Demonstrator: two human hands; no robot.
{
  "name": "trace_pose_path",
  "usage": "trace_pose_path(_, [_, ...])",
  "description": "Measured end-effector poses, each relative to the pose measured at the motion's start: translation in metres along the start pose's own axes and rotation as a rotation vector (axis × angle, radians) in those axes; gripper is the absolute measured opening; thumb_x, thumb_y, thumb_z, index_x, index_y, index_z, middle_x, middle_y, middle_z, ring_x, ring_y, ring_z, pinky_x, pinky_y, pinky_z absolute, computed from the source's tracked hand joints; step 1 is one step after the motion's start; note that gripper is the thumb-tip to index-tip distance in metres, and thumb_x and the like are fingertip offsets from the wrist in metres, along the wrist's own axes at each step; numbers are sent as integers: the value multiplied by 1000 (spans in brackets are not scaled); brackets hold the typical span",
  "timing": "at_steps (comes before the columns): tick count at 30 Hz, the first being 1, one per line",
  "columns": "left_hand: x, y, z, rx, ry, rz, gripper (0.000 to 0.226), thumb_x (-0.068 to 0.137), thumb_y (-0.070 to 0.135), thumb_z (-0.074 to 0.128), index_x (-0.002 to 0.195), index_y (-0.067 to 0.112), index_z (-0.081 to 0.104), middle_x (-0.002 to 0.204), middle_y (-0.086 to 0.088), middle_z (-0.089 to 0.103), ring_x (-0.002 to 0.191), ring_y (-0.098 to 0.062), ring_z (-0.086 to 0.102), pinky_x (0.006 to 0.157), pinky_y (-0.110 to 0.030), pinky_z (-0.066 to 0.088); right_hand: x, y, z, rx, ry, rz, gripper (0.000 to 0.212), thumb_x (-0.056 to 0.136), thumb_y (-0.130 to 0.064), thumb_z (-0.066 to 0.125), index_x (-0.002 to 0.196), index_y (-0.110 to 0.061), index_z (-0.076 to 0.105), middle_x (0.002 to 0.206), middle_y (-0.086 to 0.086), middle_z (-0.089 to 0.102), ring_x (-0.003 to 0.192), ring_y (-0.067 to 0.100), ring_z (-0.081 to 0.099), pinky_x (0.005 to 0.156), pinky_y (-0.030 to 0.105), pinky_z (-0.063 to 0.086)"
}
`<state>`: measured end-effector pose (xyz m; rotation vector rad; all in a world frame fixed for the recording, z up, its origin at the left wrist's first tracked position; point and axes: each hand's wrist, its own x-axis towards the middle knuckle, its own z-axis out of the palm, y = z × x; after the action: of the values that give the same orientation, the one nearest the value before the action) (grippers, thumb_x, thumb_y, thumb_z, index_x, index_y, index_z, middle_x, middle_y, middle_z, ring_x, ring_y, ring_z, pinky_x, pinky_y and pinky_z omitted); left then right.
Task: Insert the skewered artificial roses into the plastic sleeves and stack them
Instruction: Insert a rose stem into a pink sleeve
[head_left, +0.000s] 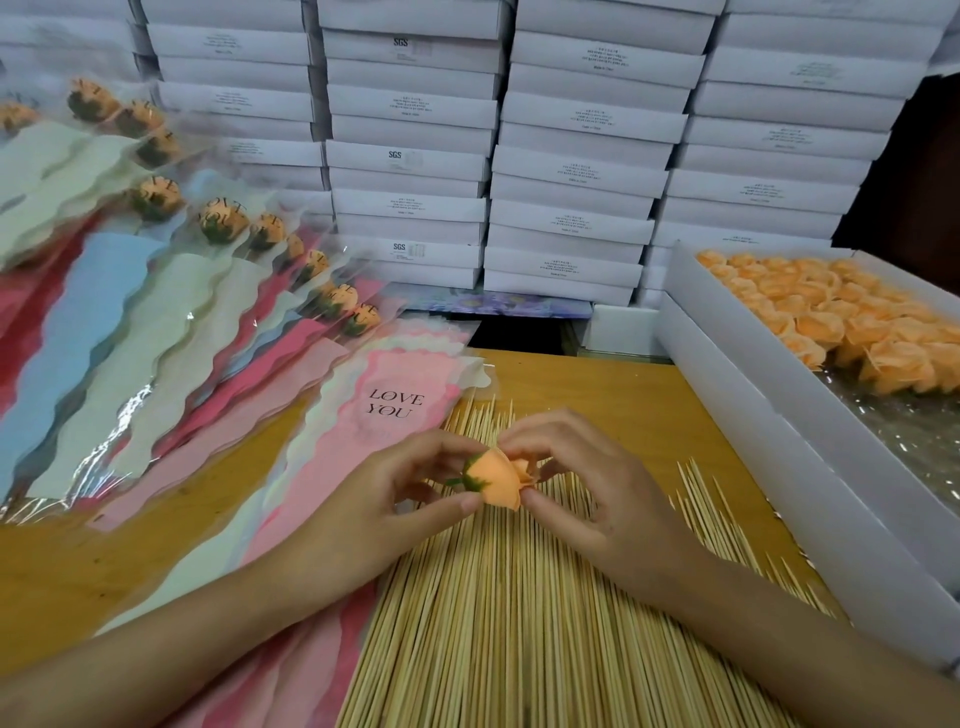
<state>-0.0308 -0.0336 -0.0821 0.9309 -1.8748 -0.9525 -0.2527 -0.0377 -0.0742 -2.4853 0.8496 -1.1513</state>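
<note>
L hand (387, 499) pinches orange rose (500, 480) at calyx, R hand (597, 483) pinches petals; risk: oversqueeze creases petals or rose drops into bamboo skewers (519, 597) underneath.

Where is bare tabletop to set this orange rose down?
Two patches of yellow wooden table: one behind the bamboo skewers, between the pink LOVE YOU sleeve and the white box of orange roses; one front left, below the fanned filled sleeves. Skewers and sleeves crowd the rest.
</note>
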Motion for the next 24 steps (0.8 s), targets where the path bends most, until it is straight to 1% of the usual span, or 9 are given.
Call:
trace_pose_path(3, [-1,1,0,-18,5,-21,29,79,30,73,107,24,66,105,-2,67,100,-17,64,85,-25,50,0,0,0,10,-25,16,29,90,-19,57,119,-20,61,119,-13,55,112,5,54,90,18,47])
trace_pose_path(7, [0,2,1,-47,6,-40,30,76,23,79,102,14,66,100,-11,66,96,-25,62,82,-38,50,0,0,1,23,-59,47,32,88,-20,62,121,-21,60,118,-14,57,112,6,55,91,19,47])
trace_pose_path(10, [3,1,0,-124,75,-67,34,70,16,83,97,7,65,96,-21,65,86,-23,61,76,-27,50,1,2,2,-12,-70,95,43,86,-35,68,126,-28,53,121,-18,53,116,4,53,95,18,43])
trace_pose_path(12, [5,-1,-3,-236,127,-111,37,67,13,77,99,-1,62,96,-27,65,86,-23,60,77,-21,50,0,3,2,-40,-55,167,51,82,-47,68,128,-37,47,122,-24,50,115,2,52,94,14,39])
trace_pose_path(14, [6,-3,-7,-361,137,-140,41,69,9,74,103,-7,57,93,-23,66,87,-23,60,78,-20,51,0,6,2,-78,29,227,50,80,-49,67,125,-44,44,113,-24,50,103,2,54,87,10,39])
trace_pose_path(16, [6,-3,-9,-458,133,-151,43,71,6,72,108,-7,56,91,-11,69,84,-15,63,74,-16,52,-1,10,1,-125,112,285,44,82,-44,66,120,-44,45,94,-17,52,83,5,54,75,15,43])
trace_pose_path(19, [6,-3,-9,-533,146,-137,40,73,2,67,111,-4,55,80,3,70,71,-4,65,66,-12,50,-2,16,0,-199,71,411,36,86,-39,68,114,-41,46,71,-8,50,66,3,50,58,18,39])
trace_pose_path(22, [5,-3,-9,-545,139,-127,39,78,0,63,116,-2,58,89,-1,72,75,-6,68,64,-12,52,-4,19,2,-280,-19,482,34,88,-45,64,114,-41,43,64,-6,51,58,4,49,60,14,29])
trace_pose_path(24, [4,-3,-9,-516,125,-122,34,80,2,62,114,2,62,86,3,72,72,-3,65,59,-9,51,-5,17,3,-322,-56,494,32,89,-50,59,113,-42,41,62,-6,52,55,5,49,60,14,27])
